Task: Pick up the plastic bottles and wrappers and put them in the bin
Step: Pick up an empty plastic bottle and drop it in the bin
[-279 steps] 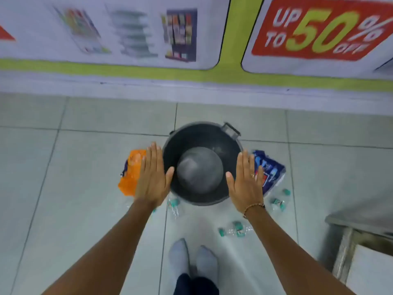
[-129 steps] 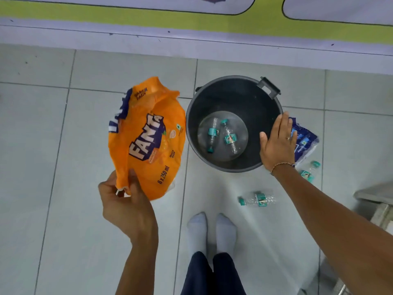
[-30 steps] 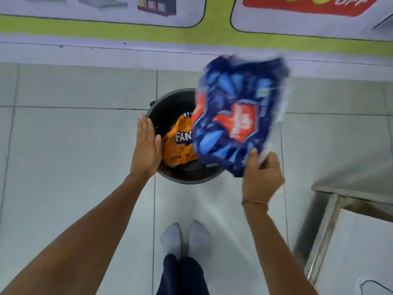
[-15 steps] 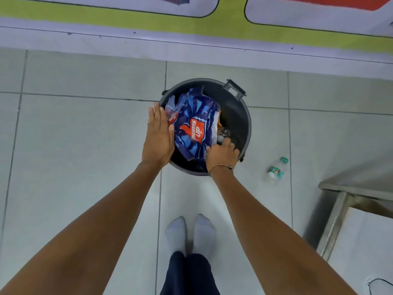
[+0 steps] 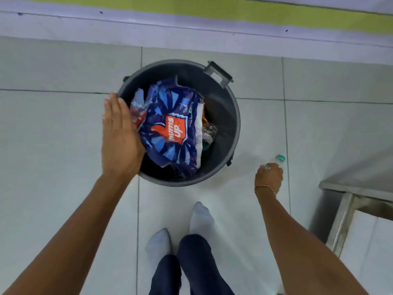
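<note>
A round dark grey bin (image 5: 225, 99) stands on the tiled floor in front of my feet. Inside it lies a blue Thums Up wrapper (image 5: 172, 133), with an orange wrapper edge (image 5: 203, 116) and a clear plastic bottle (image 5: 208, 134) showing beside it. My left hand (image 5: 119, 137) rests flat on the bin's left rim, fingers together, holding nothing. To the right of the bin, my right hand (image 5: 269, 174) is down at the floor, fingers closed around a small clear bottle (image 5: 277, 160) with a teal cap.
A metal table or stand (image 5: 348, 199) sits at the right edge. A wall base with a green stripe (image 5: 191, 11) runs along the top. My socked feet (image 5: 180, 226) stand just below the bin.
My right hand has left the bin, let go of the blue wrapper, and moved right and down to the bottle on the floor. The left hand stays on the rim.
</note>
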Available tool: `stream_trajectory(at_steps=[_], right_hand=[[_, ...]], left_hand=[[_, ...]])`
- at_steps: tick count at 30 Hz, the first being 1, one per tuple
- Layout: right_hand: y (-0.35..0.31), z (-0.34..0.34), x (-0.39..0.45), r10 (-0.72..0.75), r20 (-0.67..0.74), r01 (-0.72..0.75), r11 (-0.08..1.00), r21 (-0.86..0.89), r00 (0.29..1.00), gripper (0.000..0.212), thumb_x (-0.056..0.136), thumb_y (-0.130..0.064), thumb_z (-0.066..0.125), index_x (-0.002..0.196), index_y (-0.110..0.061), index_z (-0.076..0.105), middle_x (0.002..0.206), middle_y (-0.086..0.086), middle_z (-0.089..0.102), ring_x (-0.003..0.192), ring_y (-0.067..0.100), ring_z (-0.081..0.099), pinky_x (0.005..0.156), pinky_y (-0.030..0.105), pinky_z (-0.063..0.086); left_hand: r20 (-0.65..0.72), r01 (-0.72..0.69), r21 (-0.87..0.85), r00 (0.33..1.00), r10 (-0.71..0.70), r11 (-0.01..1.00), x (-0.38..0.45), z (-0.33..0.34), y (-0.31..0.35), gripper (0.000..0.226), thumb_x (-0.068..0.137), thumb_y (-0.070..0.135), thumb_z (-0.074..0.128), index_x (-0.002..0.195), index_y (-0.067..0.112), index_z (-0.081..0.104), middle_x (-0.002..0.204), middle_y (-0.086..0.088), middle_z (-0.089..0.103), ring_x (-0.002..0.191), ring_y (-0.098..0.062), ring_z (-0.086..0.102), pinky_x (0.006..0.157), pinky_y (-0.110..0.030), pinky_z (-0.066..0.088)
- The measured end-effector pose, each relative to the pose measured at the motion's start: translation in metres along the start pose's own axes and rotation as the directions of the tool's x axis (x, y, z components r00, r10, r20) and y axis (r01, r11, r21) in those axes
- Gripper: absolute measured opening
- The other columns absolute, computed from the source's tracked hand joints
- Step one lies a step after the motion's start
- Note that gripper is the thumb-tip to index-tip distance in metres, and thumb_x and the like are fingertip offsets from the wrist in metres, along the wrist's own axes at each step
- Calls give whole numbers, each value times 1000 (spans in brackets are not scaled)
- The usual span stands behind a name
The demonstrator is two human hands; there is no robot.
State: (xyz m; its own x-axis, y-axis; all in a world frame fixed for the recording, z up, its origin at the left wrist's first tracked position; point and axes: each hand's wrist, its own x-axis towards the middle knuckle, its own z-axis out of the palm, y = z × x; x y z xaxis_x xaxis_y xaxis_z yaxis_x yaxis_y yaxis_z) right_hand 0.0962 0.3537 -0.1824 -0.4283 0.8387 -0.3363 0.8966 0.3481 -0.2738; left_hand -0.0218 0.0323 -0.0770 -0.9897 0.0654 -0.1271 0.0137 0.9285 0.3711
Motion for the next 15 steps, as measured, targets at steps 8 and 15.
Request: stream_trajectory(at_steps=[8,15], right_hand=[[46,41,62,314,170,-314,949,-27,934,75,84,-17,68,138,-1,18,127,32,49,114,47,53,97,50,45],[-42,-23,-9,112,103,-136,954,267,988,59,80,-17,73,122,-5,33,117,27,60,96,41,63,82,41,52]], left_hand=[[-151,23,10,988,-22,1000,-1,14,1,54,102,20,22,150,0,9,160,-19,7,149,-32,3,121,-38,5],[-34,46,-10,998,-47,999,-1,-1,4,55,102,21,20,150,-3,4,160,-21,2,148,-33,-3,122,-44,6]])
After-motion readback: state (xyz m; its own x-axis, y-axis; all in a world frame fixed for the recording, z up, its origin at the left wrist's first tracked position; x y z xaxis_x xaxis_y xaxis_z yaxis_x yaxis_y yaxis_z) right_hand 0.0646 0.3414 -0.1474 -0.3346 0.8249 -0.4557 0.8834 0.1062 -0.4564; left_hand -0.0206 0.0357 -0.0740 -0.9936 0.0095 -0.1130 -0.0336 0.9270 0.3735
